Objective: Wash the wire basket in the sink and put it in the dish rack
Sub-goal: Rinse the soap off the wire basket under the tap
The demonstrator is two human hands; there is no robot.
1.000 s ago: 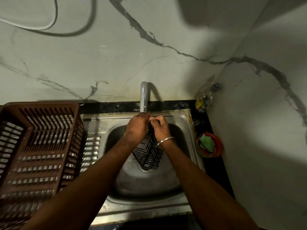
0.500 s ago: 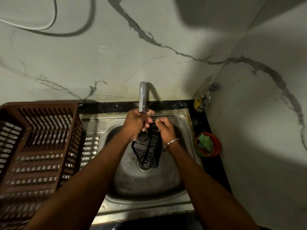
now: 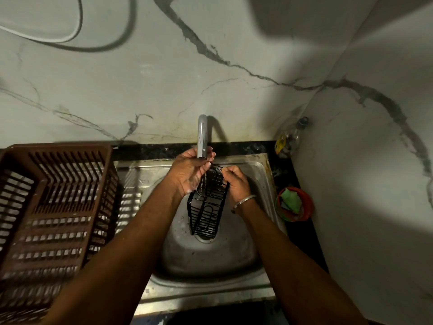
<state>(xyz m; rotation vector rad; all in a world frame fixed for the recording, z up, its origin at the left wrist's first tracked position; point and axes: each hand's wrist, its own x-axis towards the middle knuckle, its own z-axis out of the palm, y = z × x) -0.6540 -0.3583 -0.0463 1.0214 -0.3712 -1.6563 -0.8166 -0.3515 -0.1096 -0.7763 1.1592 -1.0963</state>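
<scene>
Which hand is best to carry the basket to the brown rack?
Probably the right hand: it grips the wire basket by its top edge, while the left hand lies open against it under the tap. The dish rack sits to the left, so that arm must cross over.

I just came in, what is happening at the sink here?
A person is washing a black wire basket over the sink, right under the faucet. The right hand grips the basket's upper edge. The left hand lies against its side near the spout, with fairly straight fingers. The basket hangs tilted above the drain. It is not yet in the brown dish rack, which stands to the left of the sink.
</scene>
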